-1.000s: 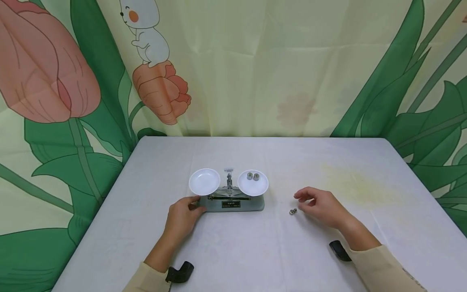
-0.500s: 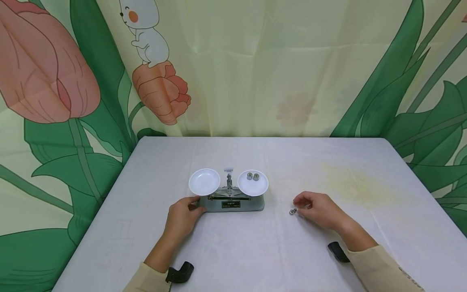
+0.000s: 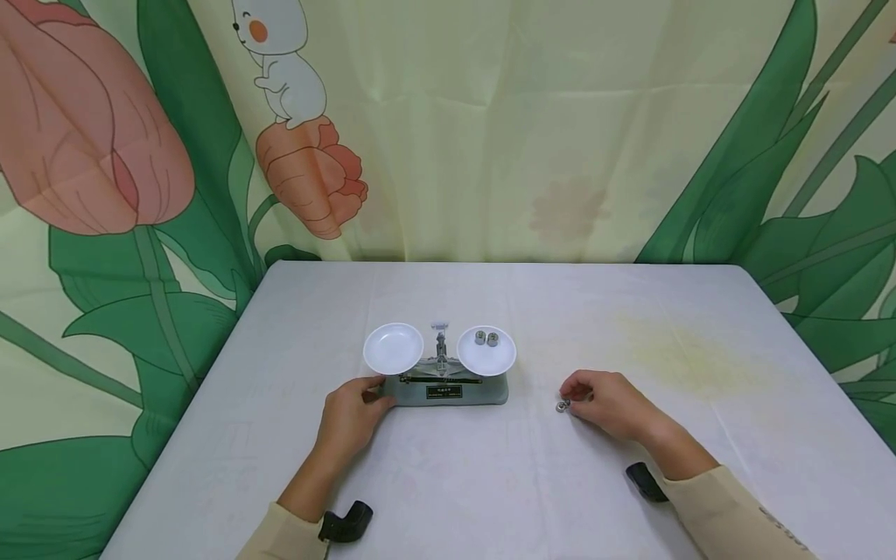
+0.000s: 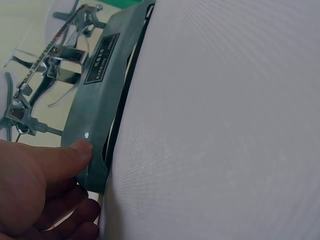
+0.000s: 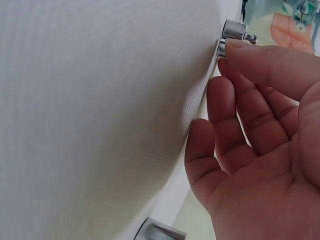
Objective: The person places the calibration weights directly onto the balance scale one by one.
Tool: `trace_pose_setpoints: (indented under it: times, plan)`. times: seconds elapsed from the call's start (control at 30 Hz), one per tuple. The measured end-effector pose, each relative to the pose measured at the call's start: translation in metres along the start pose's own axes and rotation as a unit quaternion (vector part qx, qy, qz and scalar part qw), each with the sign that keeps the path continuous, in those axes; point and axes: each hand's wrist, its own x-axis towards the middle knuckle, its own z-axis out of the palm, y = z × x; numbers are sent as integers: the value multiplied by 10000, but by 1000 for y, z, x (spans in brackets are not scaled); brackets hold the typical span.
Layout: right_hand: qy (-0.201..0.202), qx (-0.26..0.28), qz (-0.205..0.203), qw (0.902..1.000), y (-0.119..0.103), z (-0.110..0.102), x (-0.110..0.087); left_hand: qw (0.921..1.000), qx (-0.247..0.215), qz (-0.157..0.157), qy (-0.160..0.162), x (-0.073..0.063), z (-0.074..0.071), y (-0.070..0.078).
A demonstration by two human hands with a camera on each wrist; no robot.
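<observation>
A balance scale (image 3: 445, 391) with a grey-green base stands on the white table. My left hand (image 3: 351, 416) grips the left end of its base, thumb on the front face (image 4: 75, 160) and the other fingers curled behind. The left pan (image 3: 393, 348) holds nothing, while two small metal weights (image 3: 486, 338) sit on the right pan (image 3: 483, 365). Off to the right, my right hand (image 3: 609, 400) pinches a small metal weight (image 5: 221, 50) between thumb and forefinger, mostly hidden by the thumb. Right beside it stands a knobbed weight (image 5: 234, 30).
A shiny metal cylinder (image 5: 160, 231) shows at the bottom edge of the right wrist view. Black wrist mounts (image 3: 346, 523) sit at both sleeves. Behind the table (image 3: 448, 482) hangs a printed curtain (image 3: 560, 132) with a tulip, leaves and a rabbit.
My right hand has come down and slightly left onto the small weights, its thumb and forefinger closing together. The left hand stays at the scale's base.
</observation>
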Motion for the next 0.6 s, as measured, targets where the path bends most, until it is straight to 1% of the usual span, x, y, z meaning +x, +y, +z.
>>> trace_pose_setpoints:
  times: [0.3, 0.43, 0.6]
  plan:
    - [90, -238, -113, 9996, 2, 1, 2, 10000, 22, 26, -6, 0, -1, 1]
    - [154, -281, -43, 9995, 2, 1, 1, 10000, 27, 28, -6, 0, -1, 1]
    - [394, -311, 50, 9987, -1, -1, -1, 10000, 40, 36, -14, 0, -1, 2]
